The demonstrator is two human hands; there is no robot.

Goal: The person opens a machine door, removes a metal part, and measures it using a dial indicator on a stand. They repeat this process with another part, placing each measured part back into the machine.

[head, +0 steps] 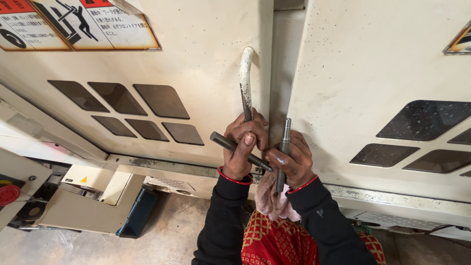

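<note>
Rods [283, 147] gripped in both hands, touching the door edge [267, 73].

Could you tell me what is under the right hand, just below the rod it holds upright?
A crumpled pink cloth hangs under the right hand, around the lower end of the upright steel rod. The rod's bottom tip is covered by hand and cloth, so it cannot be seen.

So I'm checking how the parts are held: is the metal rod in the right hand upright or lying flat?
Upright. The rod runs vertically through the right hand, top end above the fingers, lower end against a pink cloth.
</note>
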